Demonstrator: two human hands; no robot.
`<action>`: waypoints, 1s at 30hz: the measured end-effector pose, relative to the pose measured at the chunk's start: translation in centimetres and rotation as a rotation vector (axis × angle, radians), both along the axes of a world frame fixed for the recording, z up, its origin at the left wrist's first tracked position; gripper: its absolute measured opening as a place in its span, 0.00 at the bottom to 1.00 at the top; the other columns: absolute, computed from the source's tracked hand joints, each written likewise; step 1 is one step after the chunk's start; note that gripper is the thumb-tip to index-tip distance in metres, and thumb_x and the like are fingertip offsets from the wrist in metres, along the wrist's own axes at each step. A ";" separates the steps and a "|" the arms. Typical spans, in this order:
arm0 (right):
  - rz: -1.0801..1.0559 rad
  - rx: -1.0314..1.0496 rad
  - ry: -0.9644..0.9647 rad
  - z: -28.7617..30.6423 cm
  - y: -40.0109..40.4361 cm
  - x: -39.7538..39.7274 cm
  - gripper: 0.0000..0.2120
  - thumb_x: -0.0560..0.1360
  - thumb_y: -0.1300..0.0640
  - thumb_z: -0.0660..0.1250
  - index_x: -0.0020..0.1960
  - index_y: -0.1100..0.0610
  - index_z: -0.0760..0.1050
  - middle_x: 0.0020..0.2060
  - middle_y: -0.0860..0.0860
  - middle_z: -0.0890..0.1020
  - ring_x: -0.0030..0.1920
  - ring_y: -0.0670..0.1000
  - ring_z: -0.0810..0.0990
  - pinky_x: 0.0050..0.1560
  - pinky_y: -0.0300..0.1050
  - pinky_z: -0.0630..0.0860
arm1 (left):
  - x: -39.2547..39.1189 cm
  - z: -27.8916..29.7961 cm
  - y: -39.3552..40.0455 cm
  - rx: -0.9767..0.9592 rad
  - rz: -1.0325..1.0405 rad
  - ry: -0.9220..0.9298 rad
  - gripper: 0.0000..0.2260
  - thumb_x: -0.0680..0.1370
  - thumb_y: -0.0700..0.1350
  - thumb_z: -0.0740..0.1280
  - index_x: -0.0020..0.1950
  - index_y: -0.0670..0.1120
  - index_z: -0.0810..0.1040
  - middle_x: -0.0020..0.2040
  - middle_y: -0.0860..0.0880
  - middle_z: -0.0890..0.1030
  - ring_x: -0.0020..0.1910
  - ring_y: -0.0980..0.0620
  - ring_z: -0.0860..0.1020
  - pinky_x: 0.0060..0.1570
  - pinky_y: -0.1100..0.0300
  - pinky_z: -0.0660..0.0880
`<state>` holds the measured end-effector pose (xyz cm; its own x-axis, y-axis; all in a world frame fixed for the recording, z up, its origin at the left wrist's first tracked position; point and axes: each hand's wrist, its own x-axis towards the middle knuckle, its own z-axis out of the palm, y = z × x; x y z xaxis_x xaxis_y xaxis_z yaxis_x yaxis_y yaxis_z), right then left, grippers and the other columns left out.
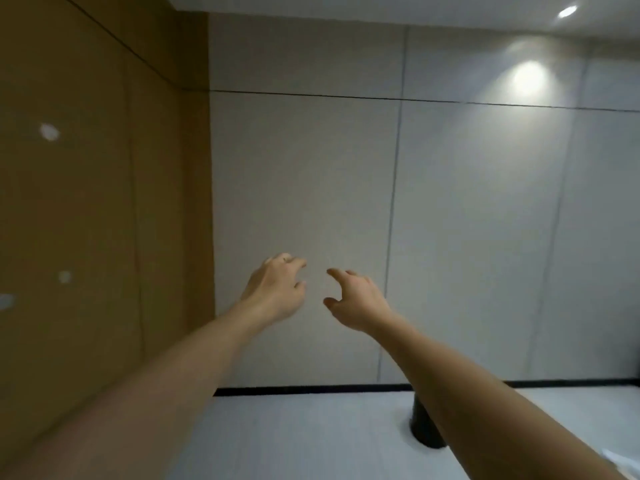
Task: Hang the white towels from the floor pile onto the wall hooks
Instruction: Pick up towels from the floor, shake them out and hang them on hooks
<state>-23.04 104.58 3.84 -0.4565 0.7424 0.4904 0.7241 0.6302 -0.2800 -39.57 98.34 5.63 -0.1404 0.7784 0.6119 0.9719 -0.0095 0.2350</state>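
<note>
Grey wall panels (450, 220) fill the view, with no hooks visible. Left hand (277, 289) and right hand (356, 299) reach forward, fingers loosely spread, holding nothing. White cloth (614, 460) at five o'clock may be a towel; hanging seems unfinished.

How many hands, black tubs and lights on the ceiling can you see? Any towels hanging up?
Hands: 2, the left hand and the right hand, both empty with fingers loosely spread
Black tubs: 1, the black tub on the floor, partly behind the right arm
Ceiling lights: 1, the ceiling light
Hanging towels: 0
Total: 4
</note>
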 end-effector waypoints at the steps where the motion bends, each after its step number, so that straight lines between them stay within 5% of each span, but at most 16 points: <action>1: -0.047 -0.011 -0.006 -0.6 0.5 4.1 0.31 0.75 0.46 0.66 0.75 0.48 0.61 0.67 0.53 0.73 0.66 0.57 0.70 0.64 0.54 0.70 | 3.7 -0.7 1.4 -0.013 -0.042 -0.004 0.20 0.78 0.51 0.63 0.70 0.51 0.71 0.68 0.49 0.71 0.66 0.47 0.70 0.62 0.52 0.71; 13: -0.561 -0.240 -0.003 -9.7 1.4 44.6 0.30 0.75 0.47 0.66 0.75 0.49 0.62 0.69 0.52 0.72 0.69 0.55 0.67 0.68 0.54 0.68 | 43.8 -9.6 10.7 -0.219 -0.562 0.002 0.21 0.77 0.53 0.64 0.70 0.54 0.69 0.67 0.51 0.72 0.65 0.48 0.69 0.62 0.49 0.71; 22: -0.826 -0.399 0.054 -16.3 4.1 60.7 0.28 0.75 0.49 0.65 0.73 0.51 0.65 0.66 0.53 0.73 0.66 0.55 0.71 0.61 0.49 0.71 | 60.2 -16.3 18.7 -0.392 -0.803 0.094 0.21 0.78 0.52 0.62 0.71 0.52 0.68 0.69 0.49 0.71 0.67 0.46 0.67 0.64 0.48 0.69; 30: -0.986 -0.515 0.129 -21.4 15.0 70.8 0.27 0.74 0.50 0.65 0.72 0.52 0.68 0.67 0.52 0.73 0.67 0.54 0.72 0.61 0.46 0.70 | 70.5 -21.8 32.8 -0.515 -0.948 0.111 0.19 0.78 0.52 0.62 0.69 0.52 0.70 0.66 0.48 0.71 0.64 0.46 0.69 0.61 0.50 0.70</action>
